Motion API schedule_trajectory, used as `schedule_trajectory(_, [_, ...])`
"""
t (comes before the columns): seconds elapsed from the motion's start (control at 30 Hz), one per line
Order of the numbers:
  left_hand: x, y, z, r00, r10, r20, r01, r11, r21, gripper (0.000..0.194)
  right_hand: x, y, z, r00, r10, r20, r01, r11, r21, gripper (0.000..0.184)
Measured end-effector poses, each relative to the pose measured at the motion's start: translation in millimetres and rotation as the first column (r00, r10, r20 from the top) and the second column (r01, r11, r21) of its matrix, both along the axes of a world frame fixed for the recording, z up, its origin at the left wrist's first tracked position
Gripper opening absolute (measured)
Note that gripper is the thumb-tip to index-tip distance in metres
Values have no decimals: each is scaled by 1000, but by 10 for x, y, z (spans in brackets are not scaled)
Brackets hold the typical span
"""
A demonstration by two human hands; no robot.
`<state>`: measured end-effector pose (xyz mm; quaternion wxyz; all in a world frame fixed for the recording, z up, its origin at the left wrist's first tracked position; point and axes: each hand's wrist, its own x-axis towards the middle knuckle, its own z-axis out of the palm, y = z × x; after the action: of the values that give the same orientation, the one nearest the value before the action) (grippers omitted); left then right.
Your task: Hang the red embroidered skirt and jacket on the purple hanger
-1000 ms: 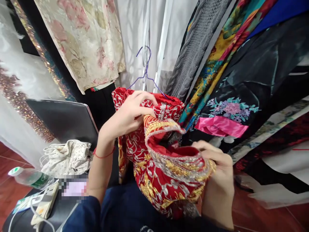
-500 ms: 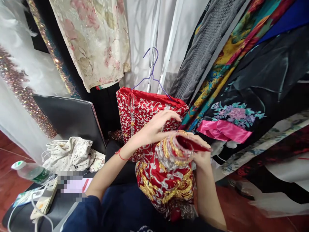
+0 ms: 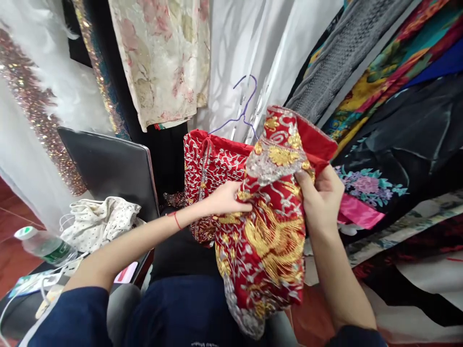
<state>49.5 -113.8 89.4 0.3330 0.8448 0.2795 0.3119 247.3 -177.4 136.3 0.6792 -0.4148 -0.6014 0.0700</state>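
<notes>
At the left, a clear bottle (image 3: pixel 44 246) with a green label and a dotted white cloth (image 3: pixel 103 219) are noted near each other, the cloth being placed before a dark panel (image 3: pixel 108 161). A pale floral garment (image 3: pixel 162 62) is hung above. At the right, a grey knit (image 3: pixel 336 62) and a flower-embroidered black garment (image 3: pixel 412 135) with pink trim are observed.

I see bright light around the purple hanger (image 3: pixel 243 115), faint shadows mottling the white curtain (image 3: pixel 226 53) behind it. Sequined fabric (image 3: pixel 34 96) glints to the hanger's left; far to its right, garments (image 3: pixel 430 115) look stretched.
</notes>
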Motion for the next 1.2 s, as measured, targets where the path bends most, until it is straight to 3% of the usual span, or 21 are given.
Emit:
schedule_trajectory(0.07, [-175, 291, 129, 983, 174, -57, -166, 978, 127, 18, -98, 236, 89, 995, 97, 36, -97, 995, 7, 24])
schedule_trajectory(0.13, [-422, 616, 239, 933, 355, -52, -323, 894, 310, 14, -250, 499, 122, 979, 192, 74, -193, 981, 14, 24])
schedule_trajectory(0.23, [-879, 1075, 344, 852, 522, -42, -437, 751, 495, 9, -600, 885, 105, 943, 304, 135, -305, 952, -13, 24])
schedule_trajectory(0.37, [-1569, 1517, 448, 679, 731, -73, -566, 584, 582, 9, -1214, 1327, 53, 883, 425, 199, -418, 905, -79, 23])
schedule_trajectory(0.47, [-2088, 1681, 536, 603, 798, -5, -628, 478, 614, 17, -1703, 1611, 48, 857, 466, 219, -458, 884, -91, 21])
schedule_trajectory(0.6, [-2740, 1685, 660, 504, 845, 181, -724, 299, 622, 24, -2341, 1851, 109, 812, 478, 336, -501, 865, -20, 28])
schedule_trajectory(0.67, [-3074, 1584, 716, 447, 855, 264, -754, 201, 625, 28, -2637, 1854, 142, 796, 414, 441, -488, 871, 63, 37])
schedule_trajectory(0.73, [-3422, 1404, 731, 415, 857, 305, -756, 138, 640, 34, -2894, 1771, 137, 772, 291, 564, -461, 868, 183, 43])
schedule_trajectory(0.8, [-3770, 1168, 657, 396, 856, 332, -742, 85, 665, 40, -3101, 1639, 60, 708, 133, 693, -454, 838, 303, 41])
schedule_trajectory(0.87, [-4085, 922, 470, 411, 842, 348, -680, 29, 733, 43, -3260, 1512, -109, 599, -26, 800, -496, 773, 396, 33])
schedule_trajectory(0.9, [-4218, 811, 341, 440, 841, 317, -621, 30, 783, 43, -3323, 1463, -224, 538, -94, 838, -528, 737, 422, 29])
schedule_trajectory(0.93, [-4329, 713, 195, 470, 845, 257, -565, 64, 823, 41, -3375, 1426, -356, 474, -149, 868, -563, 707, 428, 26])
schedule_trajectory(1.0, [-4474, 563, -104, 519, 851, 83, -478, 209, 853, 39, -3439, 1387, -638, 356, -210, 911, -601, 695, 395, 26])
schedule_trajectory(1.07, [-4519, 471, -347, 546, 836, -53, -438, 339, 833, 41, -3431, 1379, -891, 275, -213, 937, -583, 738, 339, 30])
schedule_trajectory(1.13, [-4483, 424, -461, 570, 810, -139, -417, 431, 801, 46, -3336, 1385, -1054, 228, -163, 960, -563, 783, 266, 31])
schedule_trajectory(1.2, [-4374, 401, -415, 596, 784, -173, -397, 475, 785, 43, -3162, 1392, -1099, 187, -78, 979, -590, 788, 176, 31])
